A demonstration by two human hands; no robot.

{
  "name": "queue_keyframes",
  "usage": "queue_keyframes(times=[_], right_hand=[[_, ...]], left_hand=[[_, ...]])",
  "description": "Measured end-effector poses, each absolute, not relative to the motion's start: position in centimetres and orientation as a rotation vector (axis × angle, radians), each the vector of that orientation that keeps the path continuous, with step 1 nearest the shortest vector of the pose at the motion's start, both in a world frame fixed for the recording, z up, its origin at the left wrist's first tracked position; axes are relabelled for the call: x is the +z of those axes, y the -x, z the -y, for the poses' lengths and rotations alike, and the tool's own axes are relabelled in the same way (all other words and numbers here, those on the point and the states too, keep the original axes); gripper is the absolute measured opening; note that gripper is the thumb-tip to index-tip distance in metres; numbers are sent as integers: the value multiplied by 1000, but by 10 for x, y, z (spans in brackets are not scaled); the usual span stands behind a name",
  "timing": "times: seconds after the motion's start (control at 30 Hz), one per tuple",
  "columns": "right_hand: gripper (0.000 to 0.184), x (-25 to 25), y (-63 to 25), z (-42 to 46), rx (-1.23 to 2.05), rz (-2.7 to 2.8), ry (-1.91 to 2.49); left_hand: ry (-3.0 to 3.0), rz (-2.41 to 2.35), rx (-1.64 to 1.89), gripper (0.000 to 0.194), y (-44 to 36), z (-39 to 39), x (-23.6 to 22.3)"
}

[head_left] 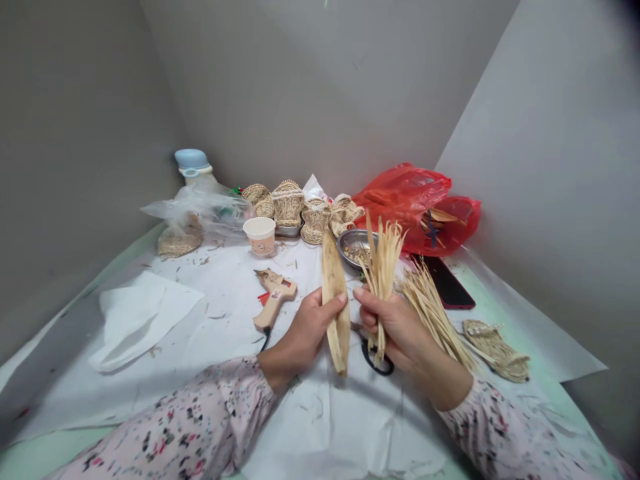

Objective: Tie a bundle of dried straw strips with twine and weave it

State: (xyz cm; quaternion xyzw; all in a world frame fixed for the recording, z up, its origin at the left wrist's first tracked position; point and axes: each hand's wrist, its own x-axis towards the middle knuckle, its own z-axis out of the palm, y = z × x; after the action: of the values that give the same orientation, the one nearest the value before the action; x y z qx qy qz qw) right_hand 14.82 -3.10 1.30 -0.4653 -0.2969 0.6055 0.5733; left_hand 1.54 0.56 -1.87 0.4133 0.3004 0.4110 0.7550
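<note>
Dried husk leaf (334, 300): matt, rough, fibrous. Shredded husk strips (383, 280): same dry matt fibre. Steel bowl (353, 245): dull metal sheen. Red plastic bag (415, 200): thin, glossy, creased. Glue gun (277, 290): smooth matt plastic. Paper sheet (320, 427): white, matt, wrinkled.

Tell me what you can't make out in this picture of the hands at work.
In the head view:
Scissors: the blades are hidden under the right hand; only the black handle shows.
Metal bowl: its contents are too small to identify, and the bundle of dried strips covers part of it.
Clear plastic bag: whatever lies beneath it is obscured by the crumpled film.
</note>
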Motion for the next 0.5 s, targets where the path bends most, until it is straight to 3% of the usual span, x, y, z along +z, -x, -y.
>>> queue_keyframes(times=[0.5], right_hand=[[37, -7, -146, 28, 1491, 812, 1093]], left_hand=[[-865, -564, 853, 36, -16, -4, -17]])
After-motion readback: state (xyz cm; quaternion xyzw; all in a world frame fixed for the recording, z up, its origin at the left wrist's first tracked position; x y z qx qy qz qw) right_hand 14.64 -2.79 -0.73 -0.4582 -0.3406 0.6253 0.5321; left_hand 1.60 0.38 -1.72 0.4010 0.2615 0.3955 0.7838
